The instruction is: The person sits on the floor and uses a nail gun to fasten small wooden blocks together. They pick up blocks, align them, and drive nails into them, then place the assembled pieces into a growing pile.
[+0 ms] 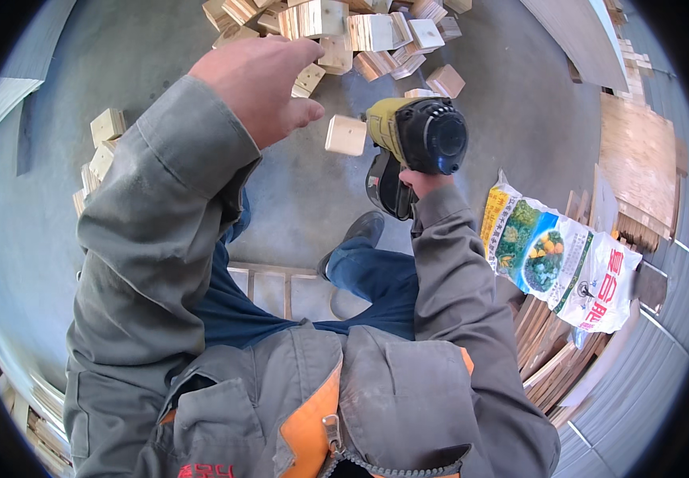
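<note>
One sack [567, 259] lies right, blocks [368, 33] ahead; left hand [269, 84] spread, right hand [426, 182] gripping tool [389, 126].

Blocks [370, 33] lie beyond the power tool [422, 139], a sack [563, 256] right of it.

We wore a gray jacket [261, 390] that looked soft and well used. Our left sleeve [141, 271] was long and roomy, with lots of folds and a cuff [193, 131] that had pale smudges on it. Our right sleeve [468, 303] was the same gray and just as wrinkly. Bright orange cloth [311, 422] showed on the front of the jacket, next to a shiny zip pull [331, 430] and big, chunky zip teeth [396, 470]. Small red marks [205, 472] sat low on the left side. Our left hand [263, 89] and right hand [426, 182] were bare. We had blue pants [376, 275] and a dark shoe [364, 229] with a round toe.
</note>
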The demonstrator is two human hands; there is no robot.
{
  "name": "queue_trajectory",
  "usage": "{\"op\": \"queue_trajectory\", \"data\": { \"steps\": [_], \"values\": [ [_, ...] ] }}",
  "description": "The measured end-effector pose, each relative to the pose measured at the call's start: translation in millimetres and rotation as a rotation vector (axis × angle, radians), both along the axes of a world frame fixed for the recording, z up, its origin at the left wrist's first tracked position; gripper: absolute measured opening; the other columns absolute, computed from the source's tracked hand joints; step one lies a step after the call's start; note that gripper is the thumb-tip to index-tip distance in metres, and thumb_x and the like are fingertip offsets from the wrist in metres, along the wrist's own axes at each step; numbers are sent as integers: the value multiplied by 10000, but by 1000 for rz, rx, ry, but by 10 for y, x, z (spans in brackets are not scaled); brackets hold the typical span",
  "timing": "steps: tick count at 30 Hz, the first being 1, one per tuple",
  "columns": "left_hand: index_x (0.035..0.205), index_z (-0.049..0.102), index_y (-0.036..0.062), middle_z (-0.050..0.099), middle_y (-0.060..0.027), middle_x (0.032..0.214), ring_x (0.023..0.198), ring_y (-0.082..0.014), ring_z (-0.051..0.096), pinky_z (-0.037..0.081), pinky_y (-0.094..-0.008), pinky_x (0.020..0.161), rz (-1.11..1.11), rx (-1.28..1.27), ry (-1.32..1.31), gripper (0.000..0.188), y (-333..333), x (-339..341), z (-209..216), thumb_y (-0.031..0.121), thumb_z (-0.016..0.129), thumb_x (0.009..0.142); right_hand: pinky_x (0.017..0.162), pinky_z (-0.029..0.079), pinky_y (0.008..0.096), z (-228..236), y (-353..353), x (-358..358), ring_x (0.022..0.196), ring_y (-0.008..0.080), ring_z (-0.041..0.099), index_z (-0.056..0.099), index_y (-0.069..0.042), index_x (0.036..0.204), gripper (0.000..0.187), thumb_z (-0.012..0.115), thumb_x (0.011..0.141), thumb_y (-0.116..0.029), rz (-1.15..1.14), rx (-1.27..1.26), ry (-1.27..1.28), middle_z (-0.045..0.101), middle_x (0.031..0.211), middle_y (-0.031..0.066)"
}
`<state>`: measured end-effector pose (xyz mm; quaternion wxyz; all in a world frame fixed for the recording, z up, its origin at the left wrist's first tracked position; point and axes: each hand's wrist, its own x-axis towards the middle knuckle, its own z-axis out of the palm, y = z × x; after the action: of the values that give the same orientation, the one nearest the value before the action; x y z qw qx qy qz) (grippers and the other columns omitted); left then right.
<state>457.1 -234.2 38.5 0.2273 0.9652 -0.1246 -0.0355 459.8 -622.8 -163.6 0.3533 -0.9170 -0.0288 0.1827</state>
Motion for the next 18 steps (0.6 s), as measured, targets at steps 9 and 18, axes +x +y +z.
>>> {"op": "queue_trajectory", "data": {
  "steps": [9, 18],
  "values": [
    [1398, 574, 103, 700, -199, 1210, 1145, -392, 651, 519, -448, 975, 13, 29, 112, 592, -40, -3, 78, 286, 779, 873, 677, 560, 365, -260, -635, -293, 753, 225, 710, 751, -8, 935, 266, 781, 680, -79, -193, -269, 150, 739, 821, 105],
    [1404, 580, 109, 688, -177, 1247, 1159, -352, 647, 518, -432, 984, -61, 47, 101, 611, -125, 88, -122, 276, 797, 857, 914, 570, 409, -570, -987, -775, 1065, 368, 713, 791, -79, 1019, 330, 802, 716, -208, -206, -600, 517, 754, 1057, 195]
  ]
}}
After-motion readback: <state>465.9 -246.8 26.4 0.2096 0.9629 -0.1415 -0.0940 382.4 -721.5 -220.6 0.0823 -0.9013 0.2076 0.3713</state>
